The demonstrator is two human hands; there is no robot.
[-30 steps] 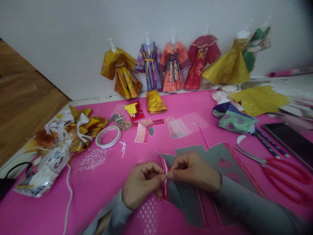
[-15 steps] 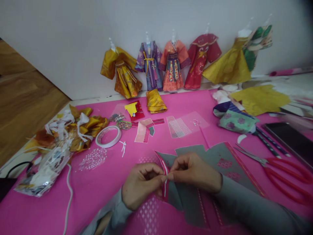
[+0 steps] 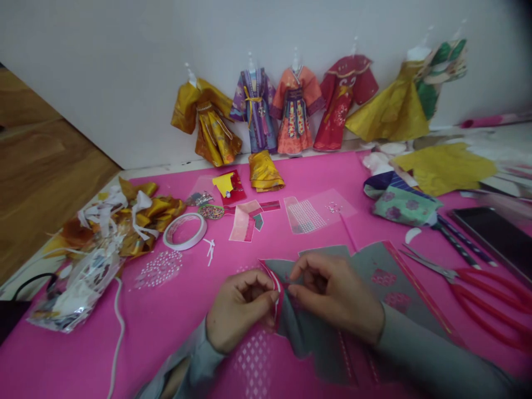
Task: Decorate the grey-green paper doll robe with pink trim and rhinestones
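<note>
My left hand [image 3: 241, 310] is closed, thumb and fingers pinching the red edge of a small grey cut-out [image 3: 294, 327]. A thin white strip [image 3: 275, 282] runs along that red border. Just to the right, my right hand [image 3: 341, 296] hovers over the same piece, thumb and forefinger a little apart, with nothing visible between them. Its other fingers curl inward and are partly hidden. Beneath it lies a larger grey cut-out [image 3: 366, 266] with red flower prints and a gold-lined red border. Whether these are paper or cloth I cannot tell.
Red-handled scissors [image 3: 477, 293] lie at right near a black phone [image 3: 496, 233] and dark pencils [image 3: 459, 244]. A tape roll [image 3: 185, 233], a rhinestone sheet [image 3: 306, 216] and gold fabric scraps [image 3: 158, 216] are on the pink mat [image 3: 187, 332]. Miniature dresses [image 3: 295, 111] line the wall.
My right hand has come away from the red edge, its thumb and forefinger parting. The left hand keeps its pinch, and the small grey piece has shifted slightly.
</note>
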